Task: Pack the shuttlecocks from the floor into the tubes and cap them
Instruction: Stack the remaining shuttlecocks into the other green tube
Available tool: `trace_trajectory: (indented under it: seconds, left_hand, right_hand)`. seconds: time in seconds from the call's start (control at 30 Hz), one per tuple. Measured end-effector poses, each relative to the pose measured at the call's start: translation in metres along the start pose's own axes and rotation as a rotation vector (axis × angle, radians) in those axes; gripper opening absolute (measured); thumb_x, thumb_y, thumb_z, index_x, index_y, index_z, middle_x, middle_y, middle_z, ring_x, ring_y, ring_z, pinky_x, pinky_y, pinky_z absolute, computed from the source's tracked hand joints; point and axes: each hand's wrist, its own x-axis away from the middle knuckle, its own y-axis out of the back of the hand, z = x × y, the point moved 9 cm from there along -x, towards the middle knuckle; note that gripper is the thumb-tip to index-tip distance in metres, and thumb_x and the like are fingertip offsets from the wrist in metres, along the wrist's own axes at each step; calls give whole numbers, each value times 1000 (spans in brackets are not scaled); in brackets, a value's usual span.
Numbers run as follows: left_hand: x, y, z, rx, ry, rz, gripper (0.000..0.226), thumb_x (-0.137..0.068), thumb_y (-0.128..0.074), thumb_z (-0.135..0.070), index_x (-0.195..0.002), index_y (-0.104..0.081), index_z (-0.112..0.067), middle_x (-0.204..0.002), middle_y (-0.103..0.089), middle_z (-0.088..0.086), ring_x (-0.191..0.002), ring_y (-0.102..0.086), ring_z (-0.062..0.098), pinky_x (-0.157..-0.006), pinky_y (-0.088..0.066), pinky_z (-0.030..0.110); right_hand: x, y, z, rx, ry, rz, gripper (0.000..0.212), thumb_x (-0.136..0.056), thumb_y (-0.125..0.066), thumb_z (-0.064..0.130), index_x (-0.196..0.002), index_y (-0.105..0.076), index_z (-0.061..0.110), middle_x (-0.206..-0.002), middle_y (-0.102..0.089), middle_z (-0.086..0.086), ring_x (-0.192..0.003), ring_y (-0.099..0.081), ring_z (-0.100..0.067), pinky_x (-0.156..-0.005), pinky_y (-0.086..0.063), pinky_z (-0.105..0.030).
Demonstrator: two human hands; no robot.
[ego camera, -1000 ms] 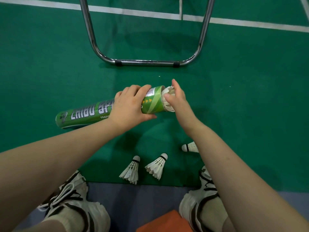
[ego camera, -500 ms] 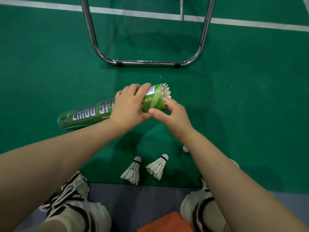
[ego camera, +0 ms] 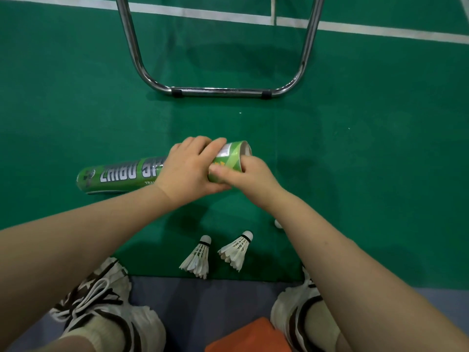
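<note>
A green shuttlecock tube [ego camera: 119, 174] lies nearly level just above the court floor, its open mouth pointing right. My left hand [ego camera: 187, 168] grips the tube near that mouth. My right hand [ego camera: 253, 174] is at the mouth: its fingers reach inside and are hidden, and its thumb lies along the outer wall. No feathers show at the rim. Two white shuttlecocks [ego camera: 198, 257] [ego camera: 236, 250] lie on the floor between my feet. The cork tip of a third shuttlecock [ego camera: 278, 223] peeks out beside my right forearm.
A chrome chair frame [ego camera: 218, 91] stands on the green floor beyond the tube. White court lines [ego camera: 203, 13] run across the top. My shoes [ego camera: 101, 301] [ego camera: 297, 308] sit on a grey strip, with an orange object [ego camera: 248, 336] at the bottom edge.
The shuttlecock that stuck out of the tube's mouth has gone inside as my right hand's fingers followed it in. My left hand kept its grip on the tube.
</note>
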Motion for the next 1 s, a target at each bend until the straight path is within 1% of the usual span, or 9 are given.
trace_trajectory:
  seconds: [0.1,0.17,0.27,0.4,0.53,0.67,0.8,0.93,1.0]
  left_hand:
    - [-12,4,8,-3,43,13,86,-55,-77,-52,-124,-48,-9,-103,-57,16,-92,-53,35,-79,-43,47]
    - [-13,5,9,-1,54,0,87,-55,-77,-52,-124,-47,-10,-104,-57,16,-93,-52,35,-79,-44,47]
    - [-10,-1,1,0,40,6,86,-56,-77,-53,-125,-47,-11,-105,-57,14,-94,-52,34,-80,-44,48]
    - [-7,-8,-15,-9,-30,15,87,-55,-74,-56,-124,-47,-11,-102,-57,13,-90,-54,33,-78,-45,47]
    - [-7,-16,-20,-18,-53,16,88,-55,-75,-57,-125,-44,-13,-103,-57,14,-89,-54,33,-77,-45,47]
    - [-7,-24,-24,-28,-54,38,89,-53,-78,-55,-124,-44,-14,-102,-58,14,-89,-54,34,-77,-45,47]
    - [-9,-28,-25,-27,-45,50,88,-53,-78,-55,-124,-47,-12,-101,-58,14,-88,-54,34,-76,-45,48]
    - [-14,-25,-22,-21,-24,42,87,-54,-76,-55,-123,-46,-12,-101,-57,14,-88,-54,34,-76,-45,47]
    - [-18,-20,-19,-15,-6,28,87,-55,-77,-54,-124,-47,-12,-101,-57,14,-89,-53,35,-77,-45,47]
  right_hand:
    - [18,53,12,-198,212,-452,20,-72,-57,45,-74,-64,26,-72,-63,11,-73,-56,-6,-72,-46,-24]
    - [26,80,1,-89,214,-550,17,-74,-56,46,-80,-61,31,-80,-64,13,-81,-58,-6,-80,-46,-24]
    - [34,109,-38,346,68,-497,38,-74,-59,55,-104,-59,32,-98,-61,19,-103,-54,-9,-96,-42,-37]
    - [48,120,-104,673,-217,-286,68,-75,-64,55,-134,-42,31,-135,-48,3,-131,-32,-19,-110,-25,-46]
    - [75,112,-156,836,-367,-62,78,-70,-67,60,-138,-36,35,-142,-42,5,-134,-28,-18,-108,-22,-42]
    - [92,115,-184,951,-446,35,74,-70,-71,52,-134,-38,35,-137,-43,8,-127,-35,-17,-106,-23,-40]
    - [81,114,-177,914,-352,-65,59,-72,-73,36,-124,-47,30,-125,-52,5,-113,-47,-17,-100,-29,-35]
    - [58,123,-136,683,-237,-270,61,-69,-77,26,-123,-50,21,-120,-54,-2,-104,-54,-21,-95,-41,-39]
    - [46,132,-101,533,-148,-388,63,-69,-77,21,-125,-47,19,-120,-52,-1,-104,-54,-18,-92,-44,-35]
